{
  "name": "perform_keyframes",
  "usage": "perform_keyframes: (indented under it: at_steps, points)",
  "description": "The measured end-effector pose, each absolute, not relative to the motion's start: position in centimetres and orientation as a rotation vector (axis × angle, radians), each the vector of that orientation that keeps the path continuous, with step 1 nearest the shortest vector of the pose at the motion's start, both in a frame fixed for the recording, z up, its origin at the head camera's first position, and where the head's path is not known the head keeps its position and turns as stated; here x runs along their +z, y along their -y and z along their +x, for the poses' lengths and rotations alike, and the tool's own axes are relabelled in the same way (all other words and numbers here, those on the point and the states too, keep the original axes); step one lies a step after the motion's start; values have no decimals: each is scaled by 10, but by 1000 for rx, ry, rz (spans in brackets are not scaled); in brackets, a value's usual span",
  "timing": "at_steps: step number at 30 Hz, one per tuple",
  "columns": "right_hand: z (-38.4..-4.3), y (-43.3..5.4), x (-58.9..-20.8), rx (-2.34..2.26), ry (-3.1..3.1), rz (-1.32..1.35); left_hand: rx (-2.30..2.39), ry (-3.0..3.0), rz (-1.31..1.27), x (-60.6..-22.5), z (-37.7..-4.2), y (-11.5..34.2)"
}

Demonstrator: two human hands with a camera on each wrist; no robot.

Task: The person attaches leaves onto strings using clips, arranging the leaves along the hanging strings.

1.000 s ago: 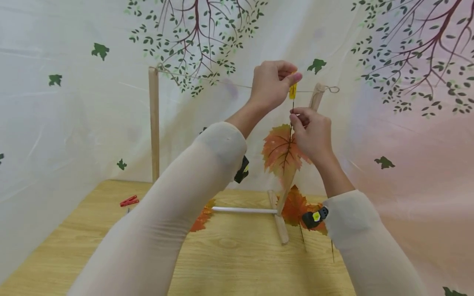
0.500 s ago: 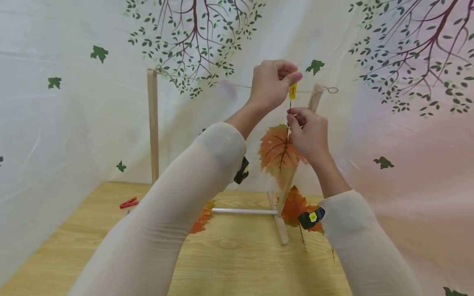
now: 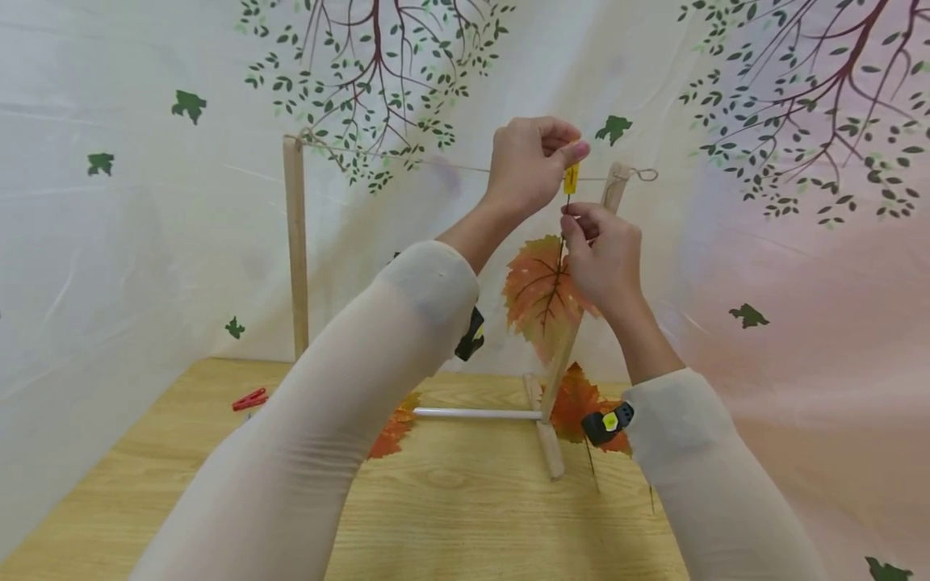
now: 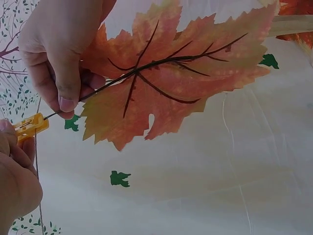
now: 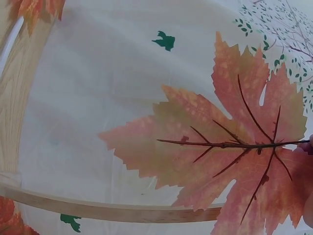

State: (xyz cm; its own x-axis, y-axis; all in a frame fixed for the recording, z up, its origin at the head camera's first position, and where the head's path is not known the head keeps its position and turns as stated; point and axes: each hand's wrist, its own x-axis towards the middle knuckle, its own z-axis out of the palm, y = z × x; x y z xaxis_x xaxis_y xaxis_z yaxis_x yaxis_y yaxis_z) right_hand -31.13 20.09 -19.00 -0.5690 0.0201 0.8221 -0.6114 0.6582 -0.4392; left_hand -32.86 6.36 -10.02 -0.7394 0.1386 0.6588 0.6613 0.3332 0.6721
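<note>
My left hand (image 3: 530, 165) pinches a yellow clothespin (image 3: 571, 178) at the string (image 3: 465, 168), near the right post. Just below it, my right hand (image 3: 605, 250) holds the dark stem of an orange artificial leaf (image 3: 541, 282) between thumb and fingers. In the left wrist view the stem's tip meets the end of the clothespin (image 4: 33, 125); whether the jaws grip it I cannot tell. The leaf (image 5: 234, 142) hangs with its dark veins facing the right wrist camera, and only a sliver of the right hand shows there.
The string runs between a left wooden post (image 3: 296, 242) and a right wooden post (image 3: 616, 187). A white rod (image 3: 479, 414) joins the frame low down. More orange leaves (image 3: 576, 395) lie on the wooden table (image 3: 450, 516); a red clothespin (image 3: 249, 399) lies at left.
My right hand has shifted slightly left and up with the leaf, bringing the stem closer to the yellow clothespin. My left hand has stayed nearly in place at the string.
</note>
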Motion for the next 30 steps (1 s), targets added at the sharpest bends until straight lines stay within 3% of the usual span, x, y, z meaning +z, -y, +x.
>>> perform_keyframes:
  at_steps: [30]
  points:
    - [-312,-202,-190,959,2001,420,-1321,2184,-800,-98,-329,-55]
